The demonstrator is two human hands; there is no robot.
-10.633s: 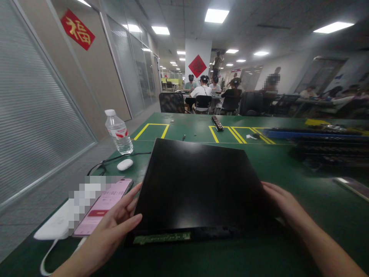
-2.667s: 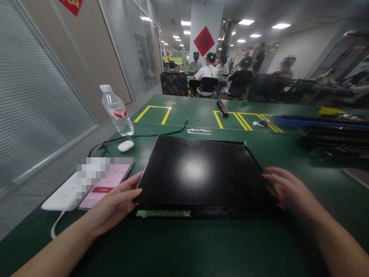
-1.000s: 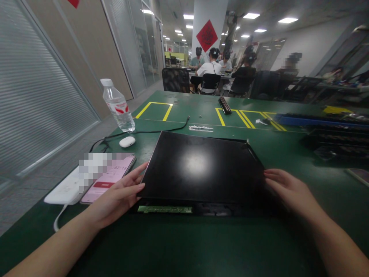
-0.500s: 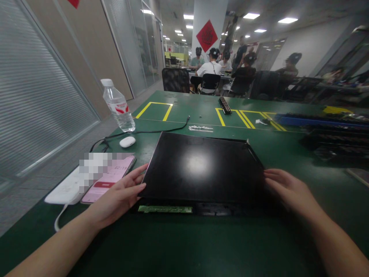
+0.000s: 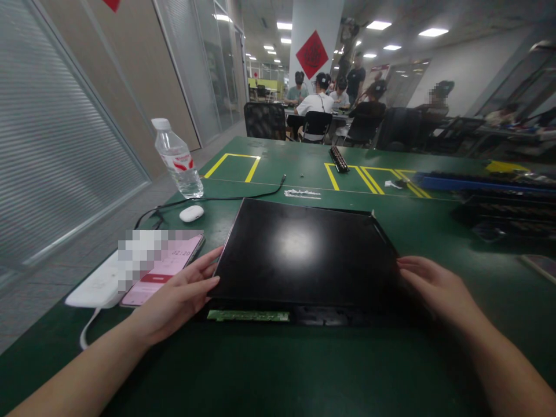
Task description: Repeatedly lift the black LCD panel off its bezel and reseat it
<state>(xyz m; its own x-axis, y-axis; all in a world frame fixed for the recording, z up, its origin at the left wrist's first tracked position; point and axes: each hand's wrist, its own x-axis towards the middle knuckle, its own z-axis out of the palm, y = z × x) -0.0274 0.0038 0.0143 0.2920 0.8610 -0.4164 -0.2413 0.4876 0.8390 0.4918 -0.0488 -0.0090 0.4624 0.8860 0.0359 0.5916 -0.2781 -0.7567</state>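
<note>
Broad green flat-topped table point(image 5: 313, 370), glossy black rectangular panel point(image 5: 256, 260) at near centre

Panel lies over a dark frame point(image 5: 386, 234) showing at far right. Left bare hand point(image 5: 180, 295) pinches panel's left edge, thumb on top; right bare hand point(image 5: 434, 284) meets right edge, can't tell if gripping. Opposite-edge hold probably steadies it. Slim pink-screened phone point(image 5: 171, 263), left, faces up, presumably for reading digits. Narrow green strip point(image 5: 247, 315) along near side.

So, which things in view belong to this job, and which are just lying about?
Apparently in use: black panel, between left hand and right hand; green strip along its near edge.

Apparently just lying about: bottle, phone, white oval case, black cable, white scraps.
</note>
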